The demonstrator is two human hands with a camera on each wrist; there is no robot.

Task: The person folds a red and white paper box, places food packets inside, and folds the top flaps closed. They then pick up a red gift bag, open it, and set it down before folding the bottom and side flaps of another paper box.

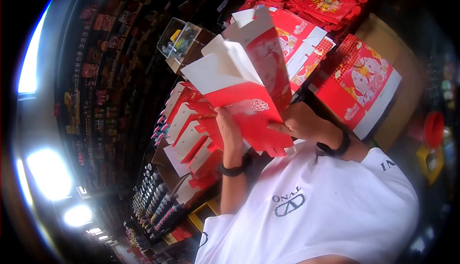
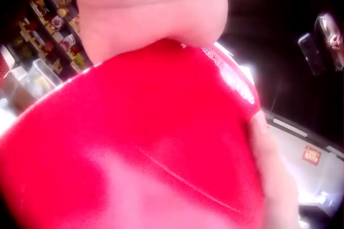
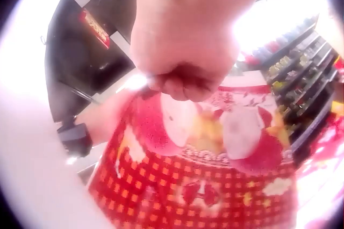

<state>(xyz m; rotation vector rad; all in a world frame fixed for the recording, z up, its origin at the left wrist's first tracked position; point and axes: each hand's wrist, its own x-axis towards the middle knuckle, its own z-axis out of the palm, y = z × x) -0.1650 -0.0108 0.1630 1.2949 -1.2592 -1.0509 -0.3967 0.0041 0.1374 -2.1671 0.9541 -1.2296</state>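
A red cardboard gift box [image 1: 244,103] is held up before the chest, unfolded, with white inner flaps standing out at its far end. My left hand [image 1: 230,132] grips its left side near the bottom, and in the left wrist view a finger [image 2: 274,175] runs along the box's edge. On the opposite side my right hand [image 1: 306,120] grips the box with curled fingers. The right wrist view shows that fist [image 3: 185,81] at the edge of the printed panel [image 3: 204,186], which has cartoon figures over a red check pattern.
Flat printed cartons [image 1: 362,84] lie on brown cardboard at the right. Red packaged bags [image 1: 330,3] are piled beyond them. Part-folded boxes [image 1: 187,125] stand in a row at the left, near a clear bin [image 1: 179,39] of small items. Stocked shelves [image 1: 103,58] line the far side.
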